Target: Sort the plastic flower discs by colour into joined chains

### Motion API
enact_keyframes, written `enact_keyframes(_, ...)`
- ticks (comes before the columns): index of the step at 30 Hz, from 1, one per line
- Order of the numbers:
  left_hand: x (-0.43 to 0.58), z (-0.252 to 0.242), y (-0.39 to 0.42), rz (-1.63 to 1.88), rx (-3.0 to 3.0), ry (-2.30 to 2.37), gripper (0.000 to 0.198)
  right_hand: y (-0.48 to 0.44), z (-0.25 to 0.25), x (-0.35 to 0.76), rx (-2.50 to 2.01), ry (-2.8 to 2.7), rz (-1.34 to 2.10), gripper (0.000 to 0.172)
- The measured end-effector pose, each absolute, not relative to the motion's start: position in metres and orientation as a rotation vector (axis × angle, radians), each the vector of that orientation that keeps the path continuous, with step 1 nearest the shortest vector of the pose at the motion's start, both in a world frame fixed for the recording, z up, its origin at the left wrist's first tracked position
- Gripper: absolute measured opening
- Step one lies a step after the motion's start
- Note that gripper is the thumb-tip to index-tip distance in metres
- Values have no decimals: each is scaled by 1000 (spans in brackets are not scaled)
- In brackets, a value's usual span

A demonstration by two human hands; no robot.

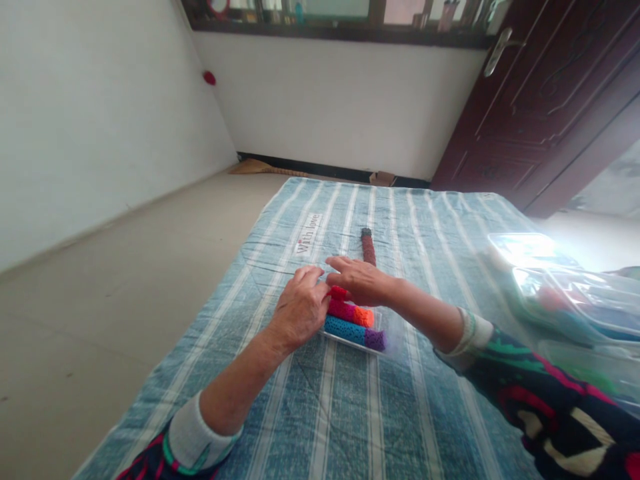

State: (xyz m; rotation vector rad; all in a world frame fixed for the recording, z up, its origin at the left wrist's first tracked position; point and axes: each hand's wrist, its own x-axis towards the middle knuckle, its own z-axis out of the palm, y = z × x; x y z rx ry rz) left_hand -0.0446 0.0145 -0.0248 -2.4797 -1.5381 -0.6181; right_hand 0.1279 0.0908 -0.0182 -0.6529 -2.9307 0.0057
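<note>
A shallow clear plastic tray lies on the cloth with bumpy coloured cylinders in it. Nearest me is a blue and purple cylinder; beyond it lies a magenta and orange one. My right hand curls over a red cylinder at the tray's far side, fingers bent around it. At the tray's left end my left hand has its fingers closed by the red cylinder's end; what they pinch is hidden. Just beyond my right hand a brown cylinder with a dark tip lies on the cloth.
A blue and white striped cloth covers the table. Several clear plastic boxes, some with coloured contents, stand at the right, partly blurred. A dark red door is beyond the right side; a broom lies on the floor by the wall.
</note>
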Motion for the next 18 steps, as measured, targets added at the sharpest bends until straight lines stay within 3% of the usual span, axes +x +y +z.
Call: enact_keyframes(18, -44, -29, 16, -517, -2566, -1647, 19, 96, -23, 131, -605, -2936, 67, 20)
